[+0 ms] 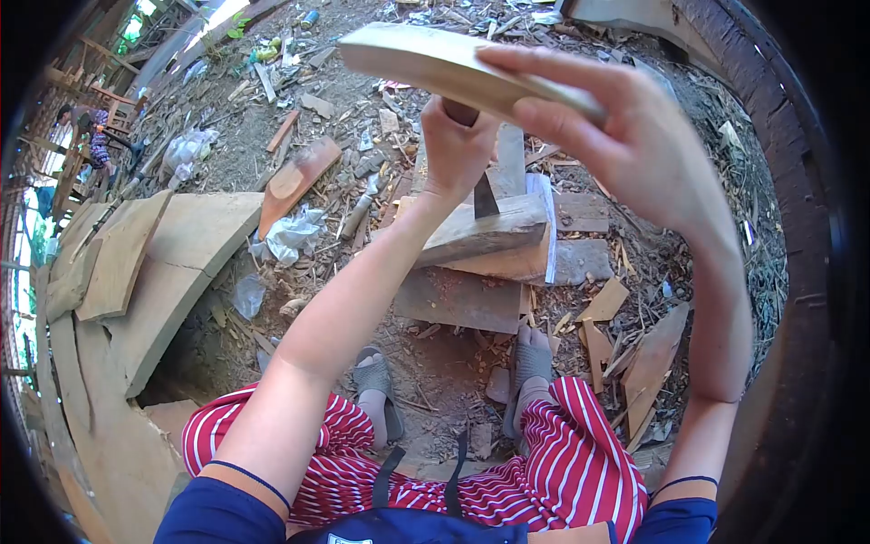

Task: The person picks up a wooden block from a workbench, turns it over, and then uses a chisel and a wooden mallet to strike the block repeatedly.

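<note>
My right hand (625,122) grips one end of a thick, slightly curved piece of wood (408,59), thumb beneath and fingers on top, high in front of me. Under that wood, my left hand (456,154) is wrapped round a wooden-handled tool with a dark blade (487,199). The brown butt of its handle shows above my fist, close below the raised wood. Downward, the flared blade overlaps a rough wooden block (480,234). This block lies on stacked boards, above a broad flat board (458,302) between my feet.
Large curved planks (195,236) stand at the left, and a dark beam (797,181) curves along the right. Offcuts such as a pointed board (657,358), plastic bags (296,234) and wood chips litter the ground. Another person (98,136) is far off at the upper left.
</note>
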Demonstrator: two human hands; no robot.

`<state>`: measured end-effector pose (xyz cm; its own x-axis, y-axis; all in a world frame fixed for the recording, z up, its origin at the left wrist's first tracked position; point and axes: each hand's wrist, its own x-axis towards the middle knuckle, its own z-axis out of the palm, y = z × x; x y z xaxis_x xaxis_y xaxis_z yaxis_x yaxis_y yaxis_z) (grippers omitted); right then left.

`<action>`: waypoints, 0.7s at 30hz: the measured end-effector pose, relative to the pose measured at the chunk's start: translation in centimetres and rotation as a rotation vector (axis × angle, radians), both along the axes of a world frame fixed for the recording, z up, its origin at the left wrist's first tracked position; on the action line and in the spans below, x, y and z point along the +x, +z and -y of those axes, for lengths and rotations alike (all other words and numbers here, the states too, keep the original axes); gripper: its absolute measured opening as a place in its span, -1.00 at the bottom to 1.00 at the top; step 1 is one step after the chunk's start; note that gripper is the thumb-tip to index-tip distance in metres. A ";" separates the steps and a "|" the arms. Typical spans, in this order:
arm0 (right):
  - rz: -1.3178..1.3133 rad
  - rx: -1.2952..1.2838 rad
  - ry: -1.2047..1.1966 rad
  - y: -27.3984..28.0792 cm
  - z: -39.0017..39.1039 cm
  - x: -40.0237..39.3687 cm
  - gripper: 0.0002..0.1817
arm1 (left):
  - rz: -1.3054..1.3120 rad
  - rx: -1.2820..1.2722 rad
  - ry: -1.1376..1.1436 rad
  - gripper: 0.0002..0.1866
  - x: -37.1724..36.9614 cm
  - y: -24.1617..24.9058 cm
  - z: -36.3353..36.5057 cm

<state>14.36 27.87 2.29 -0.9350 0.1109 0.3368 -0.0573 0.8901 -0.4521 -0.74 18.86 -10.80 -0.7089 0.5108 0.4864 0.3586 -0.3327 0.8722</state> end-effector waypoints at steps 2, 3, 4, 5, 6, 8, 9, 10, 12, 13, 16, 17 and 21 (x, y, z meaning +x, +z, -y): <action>-0.134 0.059 -0.026 -0.4 -0.1 0.0 -0.57 | 0.019 0.037 0.018 -0.84 -0.1 -0.6 -0.2; -0.418 -0.120 0.002 -0.9 -0.2 -0.2 -0.57 | 0.044 0.026 0.015 -0.85 -0.1 -0.5 0.0; -0.703 -0.298 0.033 -1.3 -0.3 -0.5 -0.56 | 0.065 0.019 0.015 -0.86 -0.1 -0.5 0.0; -0.703 -0.089 0.067 -1.9 -0.7 -0.8 -0.51 | 0.059 0.046 0.032 -0.86 0.0 -0.6 -0.1; -0.704 -0.096 0.070 -1.3 -0.5 -0.7 -0.51 | 0.058 0.041 0.037 -0.86 0.1 -0.6 0.1; 0.125 -0.109 -0.032 0.7 0.2 0.2 -0.49 | 0.051 0.042 0.038 -0.85 0.1 -0.4 0.0; 0.097 -0.074 -0.043 1.0 0.2 0.4 -0.45 | 0.046 0.050 0.040 -0.85 0.0 -0.2 -0.3; 0.102 -0.073 -0.037 -0.7 -0.1 0.4 -0.45 | 0.035 0.029 0.055 -0.85 0.1 -0.4 -0.2; -0.362 -0.405 -0.055 -5.5 -0.7 0.1 -0.43 | 0.035 0.012 0.073 -0.84 0.1 -0.8 -0.3; -0.255 -0.634 -0.155 -5.5 0.6 1.1 -0.40 | -0.073 0.015 0.118 -0.84 -0.2 -1.0 -0.5; -0.016 -0.777 -0.373 -11.6 0.1 3.2 -0.34 | -0.171 0.005 0.144 -0.79 -0.7 -1.5 -0.7; 0.022 -0.760 -0.377 -14.2 0.0 4.0 -0.32 | -0.121 0.028 0.125 -0.78 -0.9 -1.4 -0.9; 0.220 -0.825 -0.371 -19.8 1.2 7.3 -0.38 | 0.015 0.027 0.082 -0.74 -2.2 -0.9 -1.8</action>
<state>21.63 26.70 -17.50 -0.8253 0.5408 -0.1624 0.3289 0.2266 -0.9168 -2.95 20.63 -11.67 -0.7549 0.4377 0.4884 0.3729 -0.3261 0.8687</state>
